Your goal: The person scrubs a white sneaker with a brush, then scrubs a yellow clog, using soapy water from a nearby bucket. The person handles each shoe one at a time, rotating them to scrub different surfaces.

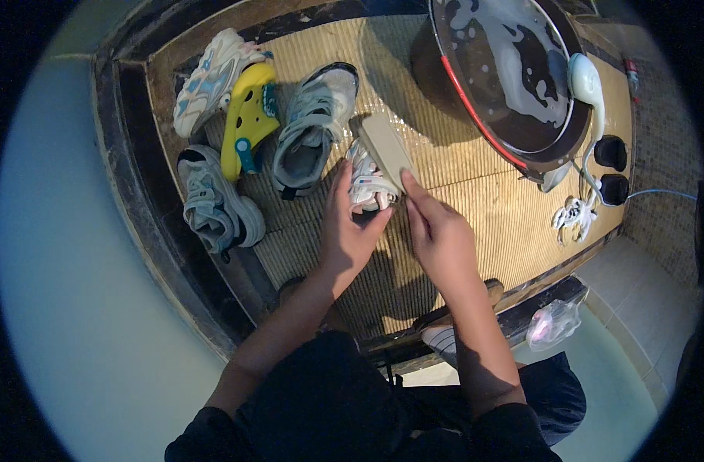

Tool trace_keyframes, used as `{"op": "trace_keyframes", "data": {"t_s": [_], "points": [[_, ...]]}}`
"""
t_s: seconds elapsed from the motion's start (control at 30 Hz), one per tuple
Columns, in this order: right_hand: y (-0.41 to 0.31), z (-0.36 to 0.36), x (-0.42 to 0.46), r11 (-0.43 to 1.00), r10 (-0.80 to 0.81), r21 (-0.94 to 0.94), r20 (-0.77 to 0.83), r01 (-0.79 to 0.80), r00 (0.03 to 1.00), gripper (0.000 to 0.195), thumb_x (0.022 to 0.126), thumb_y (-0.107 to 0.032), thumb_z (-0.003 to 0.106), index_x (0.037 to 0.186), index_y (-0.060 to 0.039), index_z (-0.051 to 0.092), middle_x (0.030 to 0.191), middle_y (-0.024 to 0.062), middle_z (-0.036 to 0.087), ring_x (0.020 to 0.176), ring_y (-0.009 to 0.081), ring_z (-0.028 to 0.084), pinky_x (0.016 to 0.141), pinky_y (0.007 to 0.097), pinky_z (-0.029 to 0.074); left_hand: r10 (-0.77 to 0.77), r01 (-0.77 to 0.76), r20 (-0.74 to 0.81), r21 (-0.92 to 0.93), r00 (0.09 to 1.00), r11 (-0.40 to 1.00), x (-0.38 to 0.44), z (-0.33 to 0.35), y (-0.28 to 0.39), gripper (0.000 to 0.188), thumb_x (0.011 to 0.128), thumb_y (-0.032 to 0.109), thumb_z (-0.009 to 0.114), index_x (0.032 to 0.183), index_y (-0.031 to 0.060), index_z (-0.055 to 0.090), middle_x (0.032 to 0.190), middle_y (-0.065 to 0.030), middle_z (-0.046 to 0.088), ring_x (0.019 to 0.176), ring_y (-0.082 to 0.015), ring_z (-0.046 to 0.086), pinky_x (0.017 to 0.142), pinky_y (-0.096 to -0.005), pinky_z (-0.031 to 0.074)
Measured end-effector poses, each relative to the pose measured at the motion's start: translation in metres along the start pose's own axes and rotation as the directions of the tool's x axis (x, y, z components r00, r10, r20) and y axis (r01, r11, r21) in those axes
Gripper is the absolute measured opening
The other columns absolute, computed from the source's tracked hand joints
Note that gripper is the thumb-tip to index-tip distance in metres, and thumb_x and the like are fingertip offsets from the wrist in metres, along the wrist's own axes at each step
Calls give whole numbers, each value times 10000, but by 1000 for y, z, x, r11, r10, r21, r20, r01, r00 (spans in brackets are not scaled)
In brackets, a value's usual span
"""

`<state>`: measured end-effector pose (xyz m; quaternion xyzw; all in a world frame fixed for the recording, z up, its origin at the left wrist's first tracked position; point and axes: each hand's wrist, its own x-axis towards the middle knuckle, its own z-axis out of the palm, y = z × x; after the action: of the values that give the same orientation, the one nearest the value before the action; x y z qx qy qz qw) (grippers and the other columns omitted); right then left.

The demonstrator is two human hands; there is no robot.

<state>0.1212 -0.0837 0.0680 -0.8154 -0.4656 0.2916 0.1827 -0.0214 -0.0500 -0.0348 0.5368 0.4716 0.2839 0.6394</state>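
A small white and pink shoe (370, 186) is held in my left hand (347, 234), with the thumb at its heel opening and the fingers along its left side. My right hand (441, 239) grips the near end of a beige scrubbing brush (385, 144). The brush lies against the right side of the shoe, its bristles turned down and hidden. Just left of my hands stands a grey sneaker (314, 130) with its opening towards me. Farther left are a yellow clog (249, 118), a white and blue sneaker (213, 81) and another grey sneaker (216, 199).
A dark bucket (444, 86) of soapy water stands at the back right, with a white shower head (586, 81) hooked on its rim. Two black objects (611, 153) and white laces (575, 218) lie near the ribbed mat's (490, 231) right edge. A plastic bag (554, 324) sits lower right.
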Motion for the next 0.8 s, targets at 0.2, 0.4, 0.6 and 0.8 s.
{"op": "trace_keyframes", "data": {"t_s": [0.2,0.4,0.6,0.8], "points": [[-7,-45,-27,1000,8,22,235,-13,972,383,920,-157,649,1299,-214,665,750,208,645,657,382,645,603,459,509,77,-78,15,80,997,994,1,-5,3,885,794,-37,727,1542,16,256,1523,-165,354,1329,-246,468,1047,-330,442],[9,-10,21,992,-123,51,216,115,969,370,912,-143,627,1271,-212,682,757,215,640,657,387,634,612,458,511,67,-67,8,59,998,996,-1,-2,-3,908,793,26,770,1541,9,255,1523,-216,339,1287,-305,502,950,-362,516],[48,-28,7,933,-92,357,367,-49,926,346,974,-72,613,1319,-49,630,1284,103,681,1137,189,664,978,294,482,18,-21,31,86,999,996,3,-5,13,877,818,0,754,1539,-10,255,1526,-186,356,1330,-250,470,1042,-343,453],[69,-48,-7,905,-11,392,414,-167,910,341,981,-93,616,1320,-58,631,1262,98,688,1088,146,638,966,288,468,68,-68,10,56,998,996,2,-4,10,879,811,-8,754,1539,-10,263,1539,-195,347,1334,-254,471,1057,-346,444]]}}
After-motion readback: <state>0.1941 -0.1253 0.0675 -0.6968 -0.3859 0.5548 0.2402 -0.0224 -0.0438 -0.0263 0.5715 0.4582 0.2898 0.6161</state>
